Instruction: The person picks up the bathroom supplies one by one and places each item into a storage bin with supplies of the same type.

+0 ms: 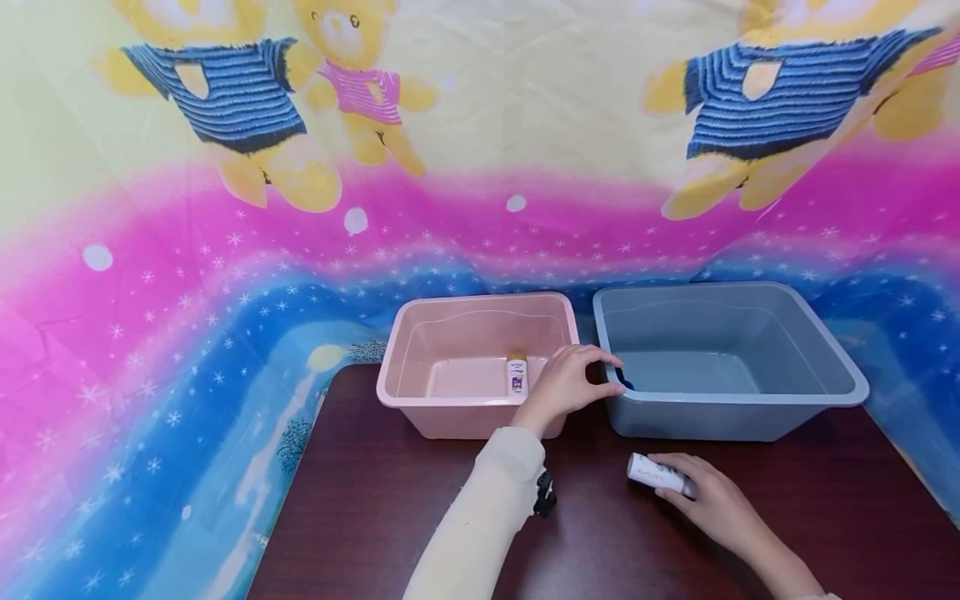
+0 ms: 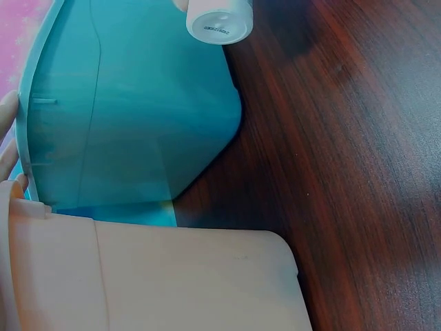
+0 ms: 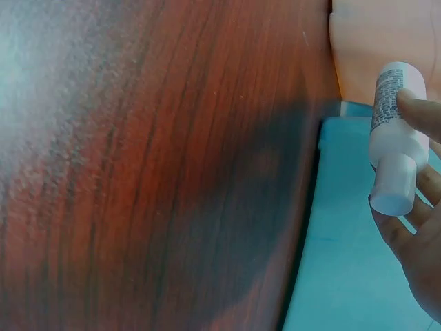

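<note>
My right hand [image 1: 712, 497] holds a small white bottle [image 1: 654, 472] above the table, in front of the grey-blue bin [image 1: 697, 417]. In the right wrist view this bottle [image 3: 398, 124] shows fine print and a narrower cap, tilted downward. My left hand [image 1: 567, 379] reaches over the right end of the pink bin [image 1: 457, 422], thumb and index finger curved at the grey-blue bin's near left corner. A small dark patch [image 1: 626, 382] shows beside those fingertips; I cannot tell if they grip it. Left fingertips [image 2: 7, 110] appear at the bin's rim in the left wrist view.
Inside the pink bin lies another small white bottle [image 1: 517, 375] with a gold cap and purple label. Both bins stand side by side on a dark wooden table [image 1: 360, 500]. Behind them hangs a cloth [image 1: 487, 167] printed with teddy bears.
</note>
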Tool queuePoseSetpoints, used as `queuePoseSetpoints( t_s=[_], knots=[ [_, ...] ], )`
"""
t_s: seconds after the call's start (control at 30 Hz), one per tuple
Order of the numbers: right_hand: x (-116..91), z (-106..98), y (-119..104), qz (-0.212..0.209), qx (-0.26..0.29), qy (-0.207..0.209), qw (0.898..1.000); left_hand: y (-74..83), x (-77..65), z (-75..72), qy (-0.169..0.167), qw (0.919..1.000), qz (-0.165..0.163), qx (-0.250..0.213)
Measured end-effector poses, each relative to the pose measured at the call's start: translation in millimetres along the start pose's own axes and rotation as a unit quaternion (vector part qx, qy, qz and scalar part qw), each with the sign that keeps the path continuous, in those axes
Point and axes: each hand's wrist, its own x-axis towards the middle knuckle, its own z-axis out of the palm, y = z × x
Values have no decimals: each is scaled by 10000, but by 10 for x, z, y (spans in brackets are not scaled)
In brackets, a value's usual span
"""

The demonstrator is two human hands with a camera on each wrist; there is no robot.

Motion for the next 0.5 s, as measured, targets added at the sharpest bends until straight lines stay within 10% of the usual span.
queuePoseSetpoints(
  t_s=[0.5],
  knots=[
    [-128,30,59,-391,149,664,9969,13,-9,-5,31,10000,-25,83]
  ],
)
